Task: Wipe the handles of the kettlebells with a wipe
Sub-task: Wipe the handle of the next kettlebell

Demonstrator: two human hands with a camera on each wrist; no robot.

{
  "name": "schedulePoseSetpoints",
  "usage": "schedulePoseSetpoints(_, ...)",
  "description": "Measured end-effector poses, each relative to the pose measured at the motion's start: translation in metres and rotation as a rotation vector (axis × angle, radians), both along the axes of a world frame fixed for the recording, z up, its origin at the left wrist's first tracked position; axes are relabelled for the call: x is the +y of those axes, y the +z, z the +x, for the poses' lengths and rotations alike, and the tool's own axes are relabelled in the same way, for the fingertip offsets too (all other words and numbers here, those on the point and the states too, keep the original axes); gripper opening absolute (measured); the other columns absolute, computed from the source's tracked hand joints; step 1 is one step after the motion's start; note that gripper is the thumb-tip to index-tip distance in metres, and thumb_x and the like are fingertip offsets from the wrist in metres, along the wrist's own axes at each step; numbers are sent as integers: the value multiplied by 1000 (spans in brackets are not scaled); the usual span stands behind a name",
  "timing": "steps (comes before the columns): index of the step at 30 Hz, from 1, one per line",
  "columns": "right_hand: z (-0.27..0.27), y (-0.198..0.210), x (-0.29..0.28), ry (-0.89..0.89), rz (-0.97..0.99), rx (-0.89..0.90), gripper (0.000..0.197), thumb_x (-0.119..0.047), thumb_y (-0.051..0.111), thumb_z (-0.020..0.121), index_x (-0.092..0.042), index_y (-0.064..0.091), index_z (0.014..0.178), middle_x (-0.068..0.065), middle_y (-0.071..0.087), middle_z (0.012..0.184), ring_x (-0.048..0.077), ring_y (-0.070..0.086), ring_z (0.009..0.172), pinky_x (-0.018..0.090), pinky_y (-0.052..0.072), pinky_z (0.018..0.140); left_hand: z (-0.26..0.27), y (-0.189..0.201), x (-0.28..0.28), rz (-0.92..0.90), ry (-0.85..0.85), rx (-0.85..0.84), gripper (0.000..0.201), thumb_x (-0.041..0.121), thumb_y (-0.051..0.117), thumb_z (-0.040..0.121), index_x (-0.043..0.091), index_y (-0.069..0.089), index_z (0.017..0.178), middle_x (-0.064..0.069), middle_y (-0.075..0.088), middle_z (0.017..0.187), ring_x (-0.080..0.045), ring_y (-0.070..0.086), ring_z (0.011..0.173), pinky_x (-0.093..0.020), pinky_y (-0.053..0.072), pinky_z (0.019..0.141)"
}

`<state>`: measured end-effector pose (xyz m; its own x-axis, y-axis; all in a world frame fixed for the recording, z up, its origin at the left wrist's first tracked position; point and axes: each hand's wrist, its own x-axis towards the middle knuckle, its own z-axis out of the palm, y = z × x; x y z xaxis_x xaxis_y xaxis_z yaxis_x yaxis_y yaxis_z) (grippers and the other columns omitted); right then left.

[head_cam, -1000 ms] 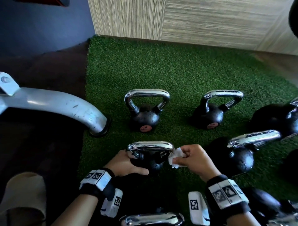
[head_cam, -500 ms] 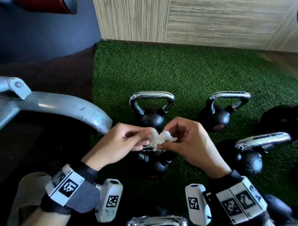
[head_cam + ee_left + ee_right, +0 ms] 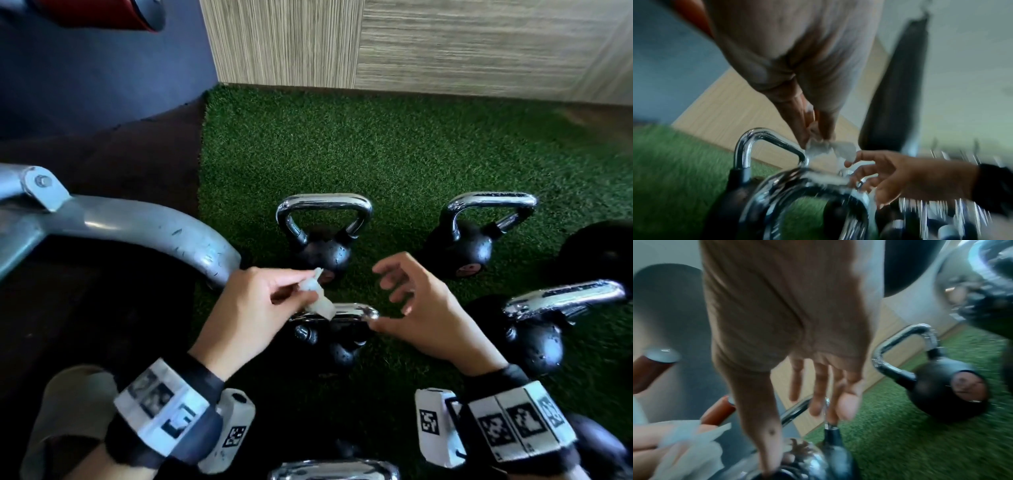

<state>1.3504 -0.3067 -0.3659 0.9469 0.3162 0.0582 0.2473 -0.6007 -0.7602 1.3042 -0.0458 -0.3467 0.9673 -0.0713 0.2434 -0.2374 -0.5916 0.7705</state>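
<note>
the near kettlebell (image 3: 337,339) stands on the green turf (image 3: 394,147) directly below and between both hands, its chrome handle (image 3: 352,312) lying crosswise. the left hand (image 3: 253,308) sits over the left end of that handle, and the white wipe (image 3: 317,296) is pinched between its thumb and curled fingertips; the lower edge of the crumpled wipe hangs down to the handle and seems to touch the chrome, though the left wrist view is too blurred to be sure of contact. the right hand (image 3: 424,308) is at the handle's right end, holding nothing: its fingers are spread apart and loosely bent in the air above the turf, while the thumb reaches in toward the handle's right corner and, in the right wrist view, its tip (image 3: 768,467) comes down onto the shiny metal there. the wipe is clear of the right hand, with a gap between them.

beyond the hands stand two more kettlebells, one straight ahead (image 3: 323,236) and one to the right (image 3: 479,236), both upright with chrome handles. another kettlebell (image 3: 541,329) leans at the right, just beside the right hand. a grey curved machine leg (image 3: 144,226) ends at the turf's left edge, near the left hand.
</note>
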Motion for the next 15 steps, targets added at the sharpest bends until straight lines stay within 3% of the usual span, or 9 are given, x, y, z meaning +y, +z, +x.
schedulePoseSetpoints(2, 5, -23, -12, -11, -93, 177, 71, -20, 97, 53, -40, 63, 113, -10, 67, 100, 13, 65, 85, 11, 48, 67, -5, -10, -8, 161, -48, -136, 34, 26, 79, 89, 27, 76, 123, 21, 74, 113, 14, 67, 100, -10, 54, 83)
schedulePoseSetpoints(4, 7, -47, -11, 20, -154, 282, 65, -29, 98, 52, -38, 71, 110, -13, 74, 95, 2, 68, 84, 9, 47, 68, -8, -19, -17, 233, -118, -179, 33, 22, 74, 94, 23, 73, 126, 14, 76, 118, 4, 71, 102, -24, 60, 83)
schedulePoseSetpoints(8, 4, -80, 10, -59, -62, 357, 45, -41, 99, 52, -26, 78, 89, -10, 78, 80, 0, 71, 79, 13, 52, 67, -12, -24, -21, 374, -155, -154, 34, 15, 70, 94, 24, 70, 127, 13, 74, 117, -4, 74, 98, -30, 62, 80)
schedulePoseSetpoints(11, -1, -90, 16, -125, -2, 321, 42, -41, 99, 54, -23, 79, 87, -12, 78, 79, -6, 70, 76, 8, 49, 65, -12, -25, -6, 245, -90, -145, 20, 19, 69, 98, 24, 76, 116, 19, 76, 110, 5, 72, 98, -27, 61, 84)
schedulePoseSetpoints(13, -4, -93, 16, -149, 21, 302, 38, -38, 99, 55, -21, 79, 83, -17, 77, 76, -10, 68, 72, 7, 47, 64, -12, -29, 3, 114, -20, -126, 24, 16, 73, 94, 21, 78, 118, 23, 74, 115, 13, 67, 105, -20, 57, 91)
schedulePoseSetpoints(15, -7, -96, 14, -161, 53, 302, 36, -34, 99, 55, -19, 79, 82, -20, 76, 76, -10, 68, 71, 7, 47, 64, -16, -31, 2, 119, -48, -155, 29, 12, 75, 92, 18, 77, 120, 23, 71, 120, 14, 65, 109, -14, 53, 96)
